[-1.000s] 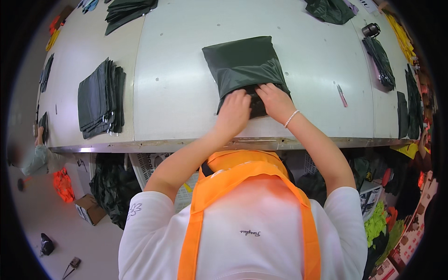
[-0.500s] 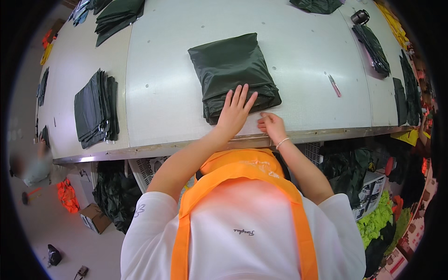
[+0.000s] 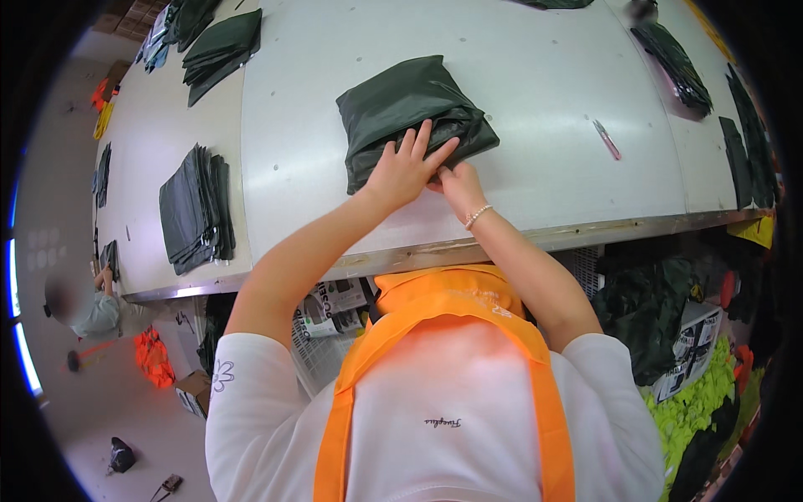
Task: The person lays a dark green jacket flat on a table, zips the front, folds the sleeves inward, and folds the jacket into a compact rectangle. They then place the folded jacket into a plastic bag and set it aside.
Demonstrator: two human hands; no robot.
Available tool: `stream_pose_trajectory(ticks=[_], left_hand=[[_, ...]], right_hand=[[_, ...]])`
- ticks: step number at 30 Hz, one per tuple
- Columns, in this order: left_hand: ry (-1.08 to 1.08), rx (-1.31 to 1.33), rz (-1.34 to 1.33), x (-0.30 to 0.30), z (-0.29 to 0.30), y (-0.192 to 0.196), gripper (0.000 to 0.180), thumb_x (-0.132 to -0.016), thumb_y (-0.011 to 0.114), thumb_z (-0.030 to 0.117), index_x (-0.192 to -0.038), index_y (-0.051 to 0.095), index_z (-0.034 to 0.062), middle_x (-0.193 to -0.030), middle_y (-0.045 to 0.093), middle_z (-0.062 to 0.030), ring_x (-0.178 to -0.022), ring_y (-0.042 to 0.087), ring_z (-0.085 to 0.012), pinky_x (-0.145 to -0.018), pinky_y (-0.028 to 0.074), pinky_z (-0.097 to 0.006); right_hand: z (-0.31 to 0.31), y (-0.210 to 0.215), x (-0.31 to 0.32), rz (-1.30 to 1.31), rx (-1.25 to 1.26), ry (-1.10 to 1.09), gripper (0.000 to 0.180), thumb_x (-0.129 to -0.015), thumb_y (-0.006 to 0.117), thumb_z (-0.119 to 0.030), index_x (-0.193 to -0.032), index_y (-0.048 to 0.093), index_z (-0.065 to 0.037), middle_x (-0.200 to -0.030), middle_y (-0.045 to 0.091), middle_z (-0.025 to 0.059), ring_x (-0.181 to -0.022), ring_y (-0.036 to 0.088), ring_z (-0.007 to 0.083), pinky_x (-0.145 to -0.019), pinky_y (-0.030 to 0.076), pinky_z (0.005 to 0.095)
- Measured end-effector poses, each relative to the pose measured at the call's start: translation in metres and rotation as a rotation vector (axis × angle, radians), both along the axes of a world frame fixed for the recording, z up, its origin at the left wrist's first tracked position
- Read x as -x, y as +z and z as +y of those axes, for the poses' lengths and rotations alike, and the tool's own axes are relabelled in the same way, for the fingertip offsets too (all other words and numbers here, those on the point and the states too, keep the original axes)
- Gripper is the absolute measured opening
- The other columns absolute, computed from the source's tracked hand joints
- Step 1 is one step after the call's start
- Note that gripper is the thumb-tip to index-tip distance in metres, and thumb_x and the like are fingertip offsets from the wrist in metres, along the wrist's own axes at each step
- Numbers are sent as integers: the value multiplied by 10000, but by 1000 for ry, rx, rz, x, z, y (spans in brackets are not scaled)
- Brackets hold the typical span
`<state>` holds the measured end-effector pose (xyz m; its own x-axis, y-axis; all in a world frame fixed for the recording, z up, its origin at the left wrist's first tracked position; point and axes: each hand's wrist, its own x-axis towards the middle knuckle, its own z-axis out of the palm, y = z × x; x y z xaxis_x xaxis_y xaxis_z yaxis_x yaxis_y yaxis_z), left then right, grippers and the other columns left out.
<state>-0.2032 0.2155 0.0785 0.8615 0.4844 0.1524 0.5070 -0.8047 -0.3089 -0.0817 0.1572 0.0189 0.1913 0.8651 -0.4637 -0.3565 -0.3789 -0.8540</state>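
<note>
A dark green, slightly shiny folded fabric bundle [image 3: 403,94] lies in front of me on the pale table, its near layers creased and lifted in folds. My left hand [image 3: 401,169] rests on its near part, fingers spread over the folds. At the near edge, beside the left thumb, my right hand [image 3: 460,187] is closed with its fingertips on the fabric's edge. Those fingertips are partly hidden, and the fabric covers whatever lies under it.
A stack of dark folded pieces [image 3: 194,209] lies to the left, with another stack [image 3: 222,52] farther back. Small pink-handled snips [image 3: 607,140] lie to the right. Dark bundles [image 3: 673,67] line the far right. The table's front edge [image 3: 401,256] is close to my body.
My right hand has moved up from beside the table edge to the bundle's near edge. The near folds are now pushed up and rumpled, and the left hand has shifted slightly away from me.
</note>
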Motion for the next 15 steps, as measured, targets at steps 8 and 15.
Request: stream_pose_trajectory(ticks=[8, 15], left_hand=[[-80, 65, -3, -15, 3, -19, 738, -808, 576, 189, -1469, 255, 260, -1354, 435, -177, -965, 557, -235, -593, 513, -276], [22, 401, -133, -33, 14, 5, 724, -818, 555, 86, -1461, 221, 85, -1394, 386, -170, -1029, 543, -314, -689, 555, -351]], right_hand=[[-24, 23, -19, 35, 31, -58, 205, -916, 523, -72, -744, 468, 24, -826, 594, 139, -705, 648, 215, -632, 565, 312], [-48, 63, -40, -1242, -653, -28, 144, -817, 585, -67, -950, 584, -11, -1074, 555, 131, -1042, 510, 289, -787, 475, 352]])
